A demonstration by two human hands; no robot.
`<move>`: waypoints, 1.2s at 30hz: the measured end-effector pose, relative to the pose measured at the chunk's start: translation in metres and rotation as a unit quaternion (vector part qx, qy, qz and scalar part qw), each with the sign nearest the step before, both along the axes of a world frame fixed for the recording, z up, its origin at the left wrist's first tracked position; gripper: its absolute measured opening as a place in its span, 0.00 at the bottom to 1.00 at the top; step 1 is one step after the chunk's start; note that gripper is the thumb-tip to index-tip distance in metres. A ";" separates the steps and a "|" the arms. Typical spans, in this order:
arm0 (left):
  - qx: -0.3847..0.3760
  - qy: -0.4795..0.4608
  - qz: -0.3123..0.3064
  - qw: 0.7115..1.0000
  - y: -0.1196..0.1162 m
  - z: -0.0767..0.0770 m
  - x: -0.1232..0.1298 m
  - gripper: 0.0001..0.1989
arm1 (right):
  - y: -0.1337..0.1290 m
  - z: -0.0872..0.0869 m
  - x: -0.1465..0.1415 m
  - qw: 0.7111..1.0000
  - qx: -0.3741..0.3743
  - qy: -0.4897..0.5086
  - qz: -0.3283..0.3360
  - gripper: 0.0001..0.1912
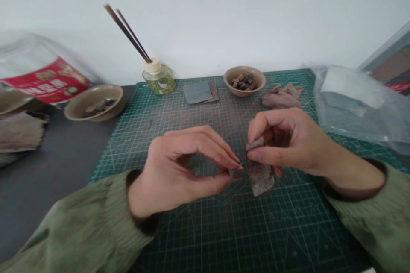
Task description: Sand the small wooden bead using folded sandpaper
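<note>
Between thumb and fingertips, my left hand pinches a small brownish block, which looks like the pieces in the bowls. Just to its right, my right hand grips a worn strip of sandpaper by its folded upper end. The strip's lower part hangs down, apart from the block. Both hands are above the green cutting mat. A tan bowl at the back of the mat contains several small brown and dark blocks.
Grey sandpaper squares lie near a reed diffuser. A crumpled cloth and a clear plastic bag are at right. On the left stand another bowl with pieces and a red-labelled clear container.
</note>
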State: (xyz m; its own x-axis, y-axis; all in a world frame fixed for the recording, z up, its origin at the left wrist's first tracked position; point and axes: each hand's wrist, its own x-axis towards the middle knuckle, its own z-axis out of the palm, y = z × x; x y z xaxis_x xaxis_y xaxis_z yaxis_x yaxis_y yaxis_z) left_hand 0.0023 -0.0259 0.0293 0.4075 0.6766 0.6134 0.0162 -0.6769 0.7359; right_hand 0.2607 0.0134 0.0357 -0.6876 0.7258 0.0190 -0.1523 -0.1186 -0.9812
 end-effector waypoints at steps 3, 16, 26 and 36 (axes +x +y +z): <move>-0.001 0.001 0.001 1.000 0.000 0.000 -0.001 0.09 | 0.000 0.001 0.000 1.000 -0.002 0.005 -0.001 0.16; -0.004 -0.003 0.009 1.000 0.000 -0.003 -0.001 0.09 | -0.002 0.003 0.001 0.999 -0.034 0.015 0.029 0.17; -0.075 -0.013 0.010 0.997 -0.002 -0.009 -0.002 0.11 | 0.000 0.000 0.003 0.998 -0.036 0.020 0.053 0.16; -0.178 -0.097 -0.038 0.978 -0.003 -0.007 -0.001 0.10 | -0.001 -0.001 0.004 0.996 -0.048 0.035 0.067 0.15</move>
